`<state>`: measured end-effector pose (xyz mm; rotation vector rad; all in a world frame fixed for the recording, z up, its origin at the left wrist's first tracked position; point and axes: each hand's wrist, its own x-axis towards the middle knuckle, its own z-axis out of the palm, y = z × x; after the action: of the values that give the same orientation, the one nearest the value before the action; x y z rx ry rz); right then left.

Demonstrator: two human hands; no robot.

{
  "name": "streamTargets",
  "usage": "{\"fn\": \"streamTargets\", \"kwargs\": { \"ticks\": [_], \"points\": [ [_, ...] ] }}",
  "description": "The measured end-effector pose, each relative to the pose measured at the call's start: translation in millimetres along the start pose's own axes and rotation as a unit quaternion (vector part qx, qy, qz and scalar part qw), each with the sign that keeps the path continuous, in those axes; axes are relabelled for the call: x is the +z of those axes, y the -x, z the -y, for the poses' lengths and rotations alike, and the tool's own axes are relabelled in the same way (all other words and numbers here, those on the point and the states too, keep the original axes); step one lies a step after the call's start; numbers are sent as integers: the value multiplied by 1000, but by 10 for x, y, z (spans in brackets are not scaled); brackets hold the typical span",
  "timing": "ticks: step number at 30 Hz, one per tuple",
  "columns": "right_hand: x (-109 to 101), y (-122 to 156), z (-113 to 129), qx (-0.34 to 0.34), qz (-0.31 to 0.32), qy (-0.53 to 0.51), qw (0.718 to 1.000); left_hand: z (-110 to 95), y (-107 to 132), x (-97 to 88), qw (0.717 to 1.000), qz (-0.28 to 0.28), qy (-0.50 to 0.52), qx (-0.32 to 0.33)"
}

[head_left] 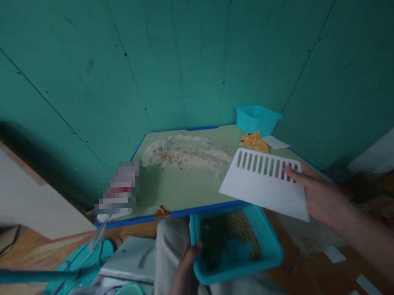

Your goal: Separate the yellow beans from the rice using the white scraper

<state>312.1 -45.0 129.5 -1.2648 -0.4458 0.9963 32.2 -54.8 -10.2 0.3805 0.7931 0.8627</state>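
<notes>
Scraper, flat, white and slotted, clamped at one end by fingers of right hand, probably leaving long edge free. Fingers of left hand grip turquoise rectangular plastic tub, likely steadying it; white grainy heap beyond both.

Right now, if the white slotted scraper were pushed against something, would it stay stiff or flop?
The scraper is probably fairly stiff: the right hand holds it at one end and no clear sag shows. It looks thin and slotted, so likely light for its size. Its smooth-looking face might be somewhat slippery.
</notes>
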Motion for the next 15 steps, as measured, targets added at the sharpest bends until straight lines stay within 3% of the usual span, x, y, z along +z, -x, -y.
{"fn": "streamTargets", "kwargs": {
  "ticks": [4,7,10,15],
  "points": [
    [-150,131,48,-5,-43,-5,999,13,71,-74,999,19,16,23],
    [-188,211,0,11,-28,9,1000,21,157,-86,999,27,35,26],
    [-152,278,-33,23,-21,2,1000,48,252,-101,998,42,38,19],
    [-49,259,-40,-39,-58,-15,997,106,308,-249,998,47,32,10]
  ]
}}
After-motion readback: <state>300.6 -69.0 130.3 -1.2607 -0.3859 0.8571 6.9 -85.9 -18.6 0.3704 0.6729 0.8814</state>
